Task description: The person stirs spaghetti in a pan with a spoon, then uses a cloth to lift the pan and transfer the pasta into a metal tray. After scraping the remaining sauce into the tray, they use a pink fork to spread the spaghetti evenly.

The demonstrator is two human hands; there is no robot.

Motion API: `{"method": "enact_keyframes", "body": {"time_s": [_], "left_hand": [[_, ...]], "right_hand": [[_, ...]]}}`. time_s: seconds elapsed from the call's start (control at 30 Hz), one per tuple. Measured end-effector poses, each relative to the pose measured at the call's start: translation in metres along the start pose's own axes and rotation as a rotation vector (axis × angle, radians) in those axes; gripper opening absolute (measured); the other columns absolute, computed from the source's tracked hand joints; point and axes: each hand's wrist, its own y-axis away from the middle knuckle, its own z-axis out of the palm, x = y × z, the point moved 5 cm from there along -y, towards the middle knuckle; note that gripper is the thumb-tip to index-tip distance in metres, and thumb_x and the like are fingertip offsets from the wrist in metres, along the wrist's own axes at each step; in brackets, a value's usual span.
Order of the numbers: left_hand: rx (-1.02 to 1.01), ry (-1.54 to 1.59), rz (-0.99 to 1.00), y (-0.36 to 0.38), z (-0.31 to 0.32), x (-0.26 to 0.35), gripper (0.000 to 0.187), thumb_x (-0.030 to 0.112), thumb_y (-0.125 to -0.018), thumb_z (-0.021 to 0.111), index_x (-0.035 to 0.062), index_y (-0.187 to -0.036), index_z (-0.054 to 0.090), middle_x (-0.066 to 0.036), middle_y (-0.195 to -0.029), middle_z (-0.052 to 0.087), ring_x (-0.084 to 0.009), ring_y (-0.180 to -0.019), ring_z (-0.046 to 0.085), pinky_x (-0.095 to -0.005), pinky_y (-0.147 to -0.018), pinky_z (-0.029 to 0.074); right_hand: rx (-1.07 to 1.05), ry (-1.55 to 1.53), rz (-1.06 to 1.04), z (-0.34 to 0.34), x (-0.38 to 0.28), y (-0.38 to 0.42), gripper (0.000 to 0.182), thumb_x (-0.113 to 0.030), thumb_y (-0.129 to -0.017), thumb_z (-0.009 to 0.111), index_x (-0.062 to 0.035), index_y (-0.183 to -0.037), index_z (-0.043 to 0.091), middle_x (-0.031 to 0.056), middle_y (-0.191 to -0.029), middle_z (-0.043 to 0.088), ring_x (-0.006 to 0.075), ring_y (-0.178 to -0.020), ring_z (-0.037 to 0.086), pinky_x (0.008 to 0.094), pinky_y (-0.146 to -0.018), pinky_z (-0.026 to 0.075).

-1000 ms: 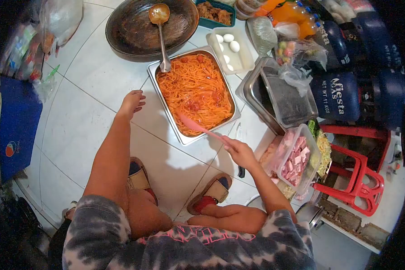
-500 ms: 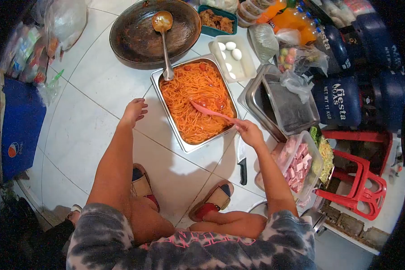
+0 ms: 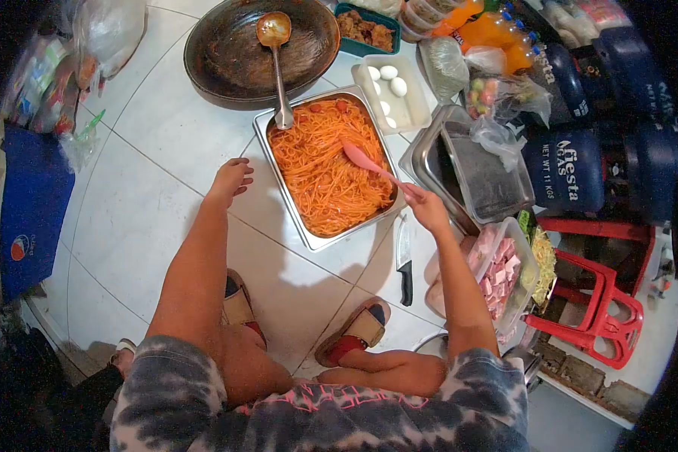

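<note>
My right hand (image 3: 428, 209) grips the handle of a pink spoon (image 3: 361, 157), whose head rests on or just above red-sauced spaghetti (image 3: 316, 188). The noodles fill a rectangular steel pan (image 3: 261, 135) on the floor. My left hand (image 3: 231, 181) hovers left of the pan, holding nothing, its fingers loosely apart. A metal ladle (image 3: 278, 71) leans from a large dark wok (image 3: 226, 56) onto the pan's far corner. Below my right hand, a knife with a black handle (image 3: 406, 282) lies on the tiles.
White eggs (image 3: 398, 87) sit in a plastic tub (image 3: 416, 113) beyond the pan. Stacked steel trays (image 3: 422, 162) and a tub of cubed pink meat (image 3: 499, 282) stand on the right, near a red stool (image 3: 595, 309) and blue gas cylinders (image 3: 561, 169). A blue box (image 3: 34, 211) is at left.
The pink spoon's head has come up out of the noodles and shifted toward the far right, more of it now showing. My right hand has risen slightly with it; my left hand barely moved.
</note>
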Motion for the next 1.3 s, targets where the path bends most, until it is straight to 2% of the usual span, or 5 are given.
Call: {"method": "enact_keyframes", "body": {"time_s": [0.43,0.57,0.83,0.93,1.3], "left_hand": [[0.014,0.06,-0.032,-0.005,-0.001,-0.002,0.034,0.02,-0.078,0.04,0.0099,-0.11,0.041,-0.006,-0.101,0.05,-0.0173,-0.084,0.05,-0.0293,-0.07,0.039],[-0.012,0.03,-0.038,-0.011,0.0,-0.01,0.035,0.023,-0.08,0.038,0.0098,-0.112,0.04,-0.007,-0.104,0.049,-0.0186,-0.087,0.05,-0.0301,-0.073,0.04],[-0.007,0.052,-0.061,-0.014,0.001,-0.015,0.035,0.017,-0.075,0.042,0.0099,-0.11,0.042,-0.005,-0.101,0.05,-0.0174,-0.085,0.05,-0.0302,-0.072,0.039],[-0.007,0.086,-0.078,-0.016,0.008,-0.01,0.035,0.015,-0.073,0.042,0.01,-0.108,0.043,-0.004,-0.1,0.051,-0.0168,-0.083,0.05,-0.0299,-0.071,0.038],[-0.034,0.166,-0.102,-0.023,0.032,-0.014,0.034,0.019,-0.077,0.041,0.0109,-0.11,0.042,-0.004,-0.097,0.052,-0.0157,-0.081,0.051,-0.0301,-0.069,0.039]], "right_hand": [[-0.165,-0.07,-0.003,-0.039,-0.021,0.026,0.03,-0.027,-0.079,0.048,-0.0095,-0.104,0.052,0.0077,-0.071,0.056,0.016,-0.065,0.052,0.0271,-0.062,0.04],[-0.154,0.396,-0.008,-0.068,-0.036,0.037,0.035,-0.037,-0.078,0.045,-0.0122,-0.102,0.053,0.0165,-0.088,0.056,0.0313,-0.081,0.053,0.0351,-0.07,0.042],[-0.127,0.855,0.057,-0.072,-0.078,0.044,0.028,-0.038,-0.072,0.051,-0.0135,-0.08,0.061,0.0097,-0.078,0.059,0.026,-0.073,0.057,0.0363,-0.062,0.045],[-0.043,0.793,0.104,-0.033,-0.076,0.026,0.032,-0.036,-0.072,0.051,-0.0074,-0.083,0.06,0.0122,-0.083,0.057,0.0257,-0.075,0.057,0.037,-0.063,0.046],[0.134,0.148,0.413,0.061,-0.044,0.021,0.032,-0.039,-0.074,0.047,-0.0124,-0.086,0.059,0.0138,-0.08,0.059,0.03,-0.077,0.056,0.0378,-0.064,0.043]]}}
